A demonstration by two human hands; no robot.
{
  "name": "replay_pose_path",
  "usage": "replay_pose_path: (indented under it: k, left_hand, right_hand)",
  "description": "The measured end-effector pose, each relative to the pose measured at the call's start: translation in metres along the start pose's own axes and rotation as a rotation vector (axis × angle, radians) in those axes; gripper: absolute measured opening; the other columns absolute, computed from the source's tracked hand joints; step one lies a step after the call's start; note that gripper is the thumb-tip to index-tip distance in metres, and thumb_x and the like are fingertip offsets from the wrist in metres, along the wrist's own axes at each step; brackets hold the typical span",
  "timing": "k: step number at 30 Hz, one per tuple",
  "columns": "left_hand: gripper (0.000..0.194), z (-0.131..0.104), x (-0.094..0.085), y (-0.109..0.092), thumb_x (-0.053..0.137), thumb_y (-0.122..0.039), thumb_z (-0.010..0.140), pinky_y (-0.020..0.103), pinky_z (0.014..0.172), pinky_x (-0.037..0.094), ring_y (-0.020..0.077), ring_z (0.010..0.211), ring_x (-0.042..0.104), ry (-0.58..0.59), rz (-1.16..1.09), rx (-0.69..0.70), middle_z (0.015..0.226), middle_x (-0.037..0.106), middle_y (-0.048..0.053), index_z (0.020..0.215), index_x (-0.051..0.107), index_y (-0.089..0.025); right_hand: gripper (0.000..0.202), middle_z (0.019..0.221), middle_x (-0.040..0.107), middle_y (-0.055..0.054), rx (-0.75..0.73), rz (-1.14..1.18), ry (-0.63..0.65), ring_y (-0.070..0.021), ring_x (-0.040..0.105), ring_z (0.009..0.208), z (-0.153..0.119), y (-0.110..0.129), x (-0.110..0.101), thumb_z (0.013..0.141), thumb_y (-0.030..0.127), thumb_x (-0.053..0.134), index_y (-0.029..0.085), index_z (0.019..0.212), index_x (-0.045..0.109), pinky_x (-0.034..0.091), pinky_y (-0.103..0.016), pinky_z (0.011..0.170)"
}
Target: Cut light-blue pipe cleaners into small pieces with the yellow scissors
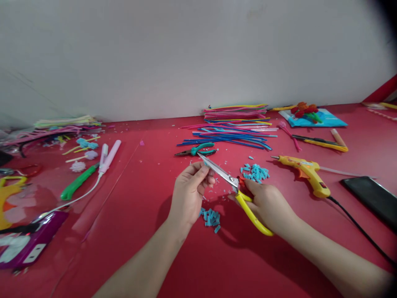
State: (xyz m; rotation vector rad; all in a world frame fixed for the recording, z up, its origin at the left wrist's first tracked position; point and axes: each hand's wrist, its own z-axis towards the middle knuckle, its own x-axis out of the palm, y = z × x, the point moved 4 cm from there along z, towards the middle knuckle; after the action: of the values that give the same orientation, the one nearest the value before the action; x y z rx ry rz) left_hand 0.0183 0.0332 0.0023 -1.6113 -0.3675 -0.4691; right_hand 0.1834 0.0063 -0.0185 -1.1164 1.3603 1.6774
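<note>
My right hand (268,203) is wrapped round the yellow handles of a pair of scissors (225,174). Its blades point up and left, their tips by the fingers of my left hand (190,184). Between the left thumb and index finger I pinch a small light-blue piece (206,164), mostly hidden by the fingertips. A pile of cut light-blue pieces (211,217) lies below the hands. Another heap of light-blue pieces with pointed ends (257,172) sits just beyond my right hand. Tiny clippings are scattered around the scissors.
Green-handled pliers (198,150) lie beyond my left hand, before bundles of coloured pipe cleaners (232,136). At right are a yellow glue gun (305,171) with a black cord and a dark phone (372,198). At left lie a pink corded tool (108,159), a green-handled tool (79,182) and a purple box (40,238).
</note>
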Motion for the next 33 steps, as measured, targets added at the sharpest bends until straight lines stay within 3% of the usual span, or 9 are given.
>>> replay_pose_path:
  k: [4, 7, 12, 16, 22, 28, 33]
  left_hand:
    - [0.007, -0.004, 0.008, 0.012, 0.057, -0.020, 0.072, 0.017, 0.050, 0.040, 0.0060, 0.052, 0.051, 0.132, 0.056, -0.185, 0.065, 0.058, 0.001, 0.074, 0.057, -0.013]
    - [0.011, -0.010, 0.015, 0.021, 0.056, -0.023, 0.072, 0.019, 0.049, 0.039, 0.0072, 0.050, 0.052, 0.264, 0.149, -0.330, 0.066, 0.058, 0.003, 0.073, 0.057, -0.013]
    - [0.015, -0.017, 0.020, 0.028, 0.056, -0.026, 0.071, 0.020, 0.049, 0.040, 0.0075, 0.049, 0.053, 0.365, 0.240, -0.460, 0.065, 0.057, 0.003, 0.072, 0.059, -0.012]
    - [0.013, -0.017, 0.022, 0.028, 0.056, -0.025, 0.070, 0.021, 0.048, 0.040, 0.0083, 0.048, 0.053, 0.378, 0.299, -0.436, 0.063, 0.058, 0.003, 0.072, 0.060, -0.013]
    - [0.010, -0.016, 0.020, 0.027, 0.060, -0.024, 0.066, 0.021, 0.048, 0.041, 0.0098, 0.047, 0.053, 0.246, 0.538, -0.251, 0.051, 0.056, 0.000, 0.069, 0.059, -0.014]
    - [0.008, -0.015, 0.018, 0.025, 0.059, -0.023, 0.066, 0.020, 0.044, 0.040, 0.0094, 0.044, 0.050, 0.212, 0.568, -0.163, 0.049, 0.054, -0.001, 0.066, 0.058, -0.016]
    - [0.011, -0.005, 0.006, 0.010, 0.060, -0.023, 0.067, 0.020, 0.048, 0.042, 0.0093, 0.047, 0.052, 0.050, 0.399, -0.089, 0.052, 0.056, 0.000, 0.072, 0.057, -0.014]
  right_hand:
    - [0.026, 0.045, 0.041, 0.005, 0.129, 0.451, -0.002, -0.0076, 0.038, 0.040, 0.006, 0.002, -0.004, 0.071, 0.044, 0.047, 0.019, 0.064, 0.044, 0.025, -0.019, 0.040]
    - [0.025, 0.039, 0.036, 0.009, 0.271, 0.800, 0.076, -0.0070, 0.036, 0.032, 0.006, 0.007, -0.008, 0.072, 0.044, 0.046, 0.019, 0.073, 0.047, 0.028, -0.019, 0.035]
    - [0.022, 0.034, 0.037, 0.010, 0.241, 0.986, 0.141, -0.0074, 0.038, 0.029, 0.004, 0.015, -0.018, 0.072, 0.040, 0.048, 0.018, 0.072, 0.047, 0.032, -0.019, 0.035]
    - [0.017, 0.034, 0.037, 0.010, 0.245, 0.988, 0.144, -0.0061, 0.037, 0.029, 0.002, 0.012, -0.015, 0.071, 0.035, 0.050, 0.019, 0.070, 0.046, 0.031, -0.017, 0.033]
    - [0.020, 0.037, 0.034, 0.010, 0.256, 0.901, 0.083, -0.0054, 0.034, 0.030, 0.002, 0.008, -0.005, 0.070, 0.036, 0.051, 0.019, 0.064, 0.041, 0.026, -0.017, 0.033]
    - [0.024, 0.045, 0.037, 0.007, 0.118, 0.607, 0.042, -0.0070, 0.036, 0.041, 0.005, 0.005, -0.010, 0.072, 0.041, 0.048, 0.019, 0.064, 0.042, 0.026, -0.019, 0.040]
    - [0.027, 0.051, 0.041, 0.005, 0.037, 0.245, 0.026, -0.0085, 0.037, 0.044, 0.003, 0.000, -0.015, 0.070, 0.046, 0.048, 0.020, 0.067, 0.040, 0.023, -0.019, 0.042]
